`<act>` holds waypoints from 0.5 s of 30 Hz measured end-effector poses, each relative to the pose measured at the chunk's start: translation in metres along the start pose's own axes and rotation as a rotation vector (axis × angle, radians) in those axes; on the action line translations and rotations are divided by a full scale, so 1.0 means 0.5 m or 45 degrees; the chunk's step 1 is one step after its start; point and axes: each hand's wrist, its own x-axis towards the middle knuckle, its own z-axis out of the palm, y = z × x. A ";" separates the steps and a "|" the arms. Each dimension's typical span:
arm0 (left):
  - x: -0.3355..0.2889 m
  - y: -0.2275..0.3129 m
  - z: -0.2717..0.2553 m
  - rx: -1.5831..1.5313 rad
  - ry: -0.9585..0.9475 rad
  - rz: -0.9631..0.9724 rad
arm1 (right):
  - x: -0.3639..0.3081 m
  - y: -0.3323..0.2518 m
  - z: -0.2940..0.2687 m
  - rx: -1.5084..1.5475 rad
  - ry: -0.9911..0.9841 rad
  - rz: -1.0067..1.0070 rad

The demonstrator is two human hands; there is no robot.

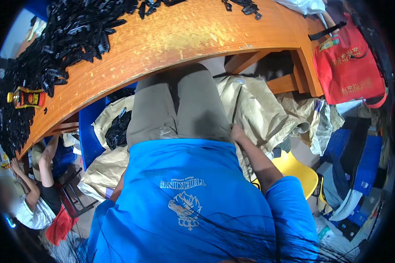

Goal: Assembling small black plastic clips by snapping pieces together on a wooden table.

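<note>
My right hand (238, 133) is down beside my right thigh, its fingers curled closed at the edge of a crumpled brown paper sack (261, 111). Whether it grips the paper, the trouser cloth or something else, I cannot make out. Of my left arm only a strip of forearm (117, 191) shows beside my blue shirt; the left hand is hidden. Another brown paper sack (103, 168) lies open on my left, with black pieces (119, 129) in it. My lap, in grey-brown trousers (180, 105), reaches under the table edge.
A worn wooden table (180, 37) curves ahead, heaped at left with small black plastic pieces (81, 30). A yellow-capped bottle (27, 97) lies there. A red bag (349, 65) hangs at right. A yellow chair (296, 171) stands behind my right arm. Another person (35, 206) sits at far left.
</note>
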 end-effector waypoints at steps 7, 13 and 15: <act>0.046 0.037 0.048 -0.068 -0.156 -0.014 | 0.066 0.240 -0.119 -1.173 0.142 -0.098; 0.018 0.028 0.057 -0.101 -0.179 -0.126 | 0.058 0.168 -0.238 -0.875 0.165 0.151; 0.012 0.029 0.065 -0.121 -0.199 -0.151 | 0.052 0.156 -0.216 -0.886 0.204 0.149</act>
